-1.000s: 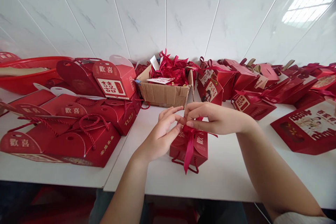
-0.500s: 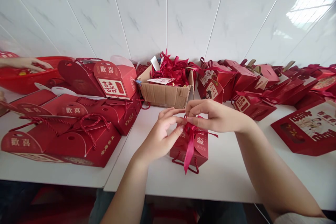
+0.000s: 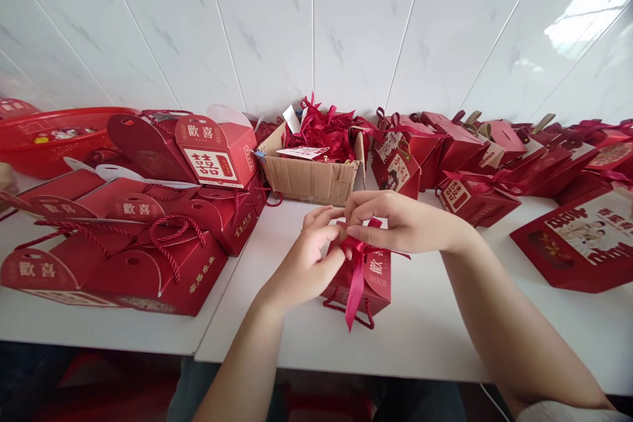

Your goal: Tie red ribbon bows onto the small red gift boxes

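Observation:
A small red gift box (image 3: 378, 283) with twisted cord handles stands on the white table. A pink-red ribbon (image 3: 355, 293) lies over its top, one tail hanging down the near side. My left hand (image 3: 311, 254) pinches the ribbon at the box's top left, thumb and forefinger pressed together. From the right, my right hand (image 3: 395, 221) meets it over the same spot, its fingers closed on the ribbon. The fingers hide the middle of the ribbon.
Several red boxes (image 3: 202, 270) are stacked at the left, with a red plastic basket (image 3: 106, 120) behind. A cardboard box (image 3: 309, 179) of ribbons stands beyond my hands. More red boxes (image 3: 482, 201) line the right side.
The person's hand over the red basket at the far left has gone out of view. My left thumb and fingers have drawn closer in on the ribbon; my right hand has barely moved.

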`<state>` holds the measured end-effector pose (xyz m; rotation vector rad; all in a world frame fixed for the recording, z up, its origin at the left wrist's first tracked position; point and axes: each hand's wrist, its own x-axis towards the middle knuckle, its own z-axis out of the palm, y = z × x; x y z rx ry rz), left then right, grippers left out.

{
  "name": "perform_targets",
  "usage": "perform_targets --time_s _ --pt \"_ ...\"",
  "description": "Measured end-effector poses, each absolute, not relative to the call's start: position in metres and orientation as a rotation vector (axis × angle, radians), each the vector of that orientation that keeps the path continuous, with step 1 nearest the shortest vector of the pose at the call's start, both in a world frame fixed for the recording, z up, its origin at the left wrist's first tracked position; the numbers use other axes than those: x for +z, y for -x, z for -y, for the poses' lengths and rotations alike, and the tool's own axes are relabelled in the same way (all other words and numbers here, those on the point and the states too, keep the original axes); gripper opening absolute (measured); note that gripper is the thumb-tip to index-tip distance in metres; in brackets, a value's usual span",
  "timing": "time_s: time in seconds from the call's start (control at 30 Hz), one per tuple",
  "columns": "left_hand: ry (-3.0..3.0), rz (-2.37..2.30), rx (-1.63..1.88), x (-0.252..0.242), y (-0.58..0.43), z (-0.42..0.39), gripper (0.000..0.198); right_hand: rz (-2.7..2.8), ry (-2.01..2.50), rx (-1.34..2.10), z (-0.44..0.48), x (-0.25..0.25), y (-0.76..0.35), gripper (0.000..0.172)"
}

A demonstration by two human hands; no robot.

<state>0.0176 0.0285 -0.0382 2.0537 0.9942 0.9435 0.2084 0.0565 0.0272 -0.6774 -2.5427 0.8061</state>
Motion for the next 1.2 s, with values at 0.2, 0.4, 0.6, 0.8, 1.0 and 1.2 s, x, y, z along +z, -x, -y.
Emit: perform_targets --time_s 0.2,0.4,0.6,0.8,1.0,1.2 --pt "-1.912 -1.019 0.924 -0.0364 -0.0117 -0.0311 0.017 2.546 0.697 0.785 -0.0575 0.0267 -0.2096 0.020" --pt "-1.777 -0.930 0.907 -0.0363 -0.0078 -0.0331 0.019 2.563 0.699 0.807 -0.0561 0.0276 -0.2094 0.021" --pt "-1.929 -0.952 0.948 -0.0329 -0.0097 -0.0282 0.016 2.536 0.702 0.826 -0.0563 0.0267 -0.2081 0.025" --pt "-2.046 -0.978 1.105 -0.0288 -0.0141 -0.0276 0.016 2.520 0.708 0.827 -0.0576 0.0267 -0.2094 0.023" --pt "-2.053 -0.912 1.195 -0.0311 -0.0143 -0.0298 0.014 2.522 0.747 0.810 -0.0584 0.0249 -0.2101 0.023" --pt "-1.941 -0.941 1.196 -0.0308 -0.0143 -0.0276 0.009 2.528 0.763 0.829 -0.0586 0.0266 -0.2110 0.023"
